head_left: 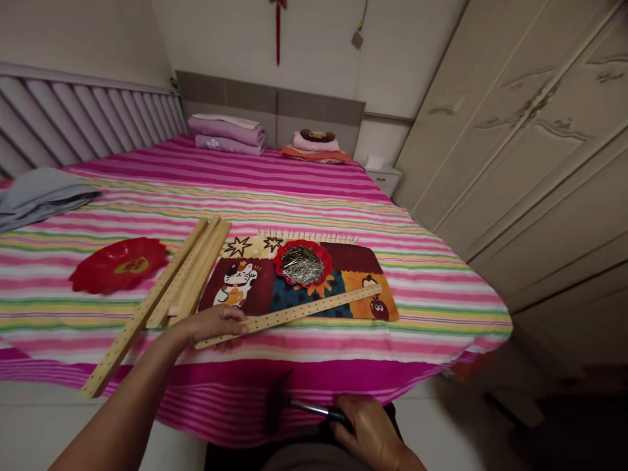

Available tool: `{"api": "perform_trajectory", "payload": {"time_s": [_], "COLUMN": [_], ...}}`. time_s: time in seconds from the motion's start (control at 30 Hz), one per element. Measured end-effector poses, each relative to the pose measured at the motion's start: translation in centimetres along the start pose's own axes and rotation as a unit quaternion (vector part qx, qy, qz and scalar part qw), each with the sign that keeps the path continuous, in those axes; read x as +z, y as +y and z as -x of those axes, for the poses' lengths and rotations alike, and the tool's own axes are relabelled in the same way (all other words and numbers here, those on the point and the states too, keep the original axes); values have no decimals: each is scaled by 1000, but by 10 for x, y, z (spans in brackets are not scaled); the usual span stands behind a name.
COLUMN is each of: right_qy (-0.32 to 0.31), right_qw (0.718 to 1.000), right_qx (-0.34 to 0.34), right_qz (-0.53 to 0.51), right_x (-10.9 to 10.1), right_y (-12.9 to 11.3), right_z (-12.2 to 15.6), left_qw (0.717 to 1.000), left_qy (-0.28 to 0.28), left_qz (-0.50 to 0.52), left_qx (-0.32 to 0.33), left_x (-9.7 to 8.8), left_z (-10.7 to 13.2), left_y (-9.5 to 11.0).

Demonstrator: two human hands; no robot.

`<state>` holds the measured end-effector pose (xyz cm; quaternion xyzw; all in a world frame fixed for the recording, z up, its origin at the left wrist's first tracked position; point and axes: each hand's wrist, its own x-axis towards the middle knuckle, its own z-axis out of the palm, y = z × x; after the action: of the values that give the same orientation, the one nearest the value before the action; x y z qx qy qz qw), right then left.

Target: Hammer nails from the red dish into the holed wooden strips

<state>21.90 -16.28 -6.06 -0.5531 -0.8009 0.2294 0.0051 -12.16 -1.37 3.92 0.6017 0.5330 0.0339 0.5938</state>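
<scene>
My left hand [220, 324] is closed around the near end of a wooden strip [304, 310] with rows of small dark holes or dots. The strip slants across a patterned mat [309, 313]. Low in front of my body, my right hand [367, 428] grips a hammer [314, 408] by its black handle; its dark head is blurred. On the mat stands a red scalloped bowl [326, 261] with a heap of metal nails [301, 265]. Behind the bowl lies another strip [265, 238] with a row of nails sticking up from it.
Several wooden strips [206, 255] lie side by side left of the mat. Farther left is a red scalloped dish [118, 268], then grey cloth [44, 193]. Everything rests on a striped bedsheet [432, 294]. Folded bedding [228, 134] sits by the headboard; a wardrobe [530, 131] stands right.
</scene>
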Motion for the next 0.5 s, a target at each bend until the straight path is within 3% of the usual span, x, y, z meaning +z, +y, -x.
{"api": "perform_trajectory", "payload": {"time_s": [0.13, 0.3, 0.5], "right_qy": [-1, -8, -16], "right_qw": [1000, 1000, 1000], "right_qx": [0, 1, -5], "right_qz": [-6, -12, -17], "right_x": [0, -3, -4], "right_y": [1, -1, -1], "right_z": [0, -1, 0], "left_qw": [995, 965, 963], "left_qy": [45, 137, 150], "left_qz": [-84, -222, -223], "left_qx": [-3, 2, -8], "left_x": [-23, -29, -34], "left_z": [-16, -25, -16], "left_y": [2, 4, 15]}}
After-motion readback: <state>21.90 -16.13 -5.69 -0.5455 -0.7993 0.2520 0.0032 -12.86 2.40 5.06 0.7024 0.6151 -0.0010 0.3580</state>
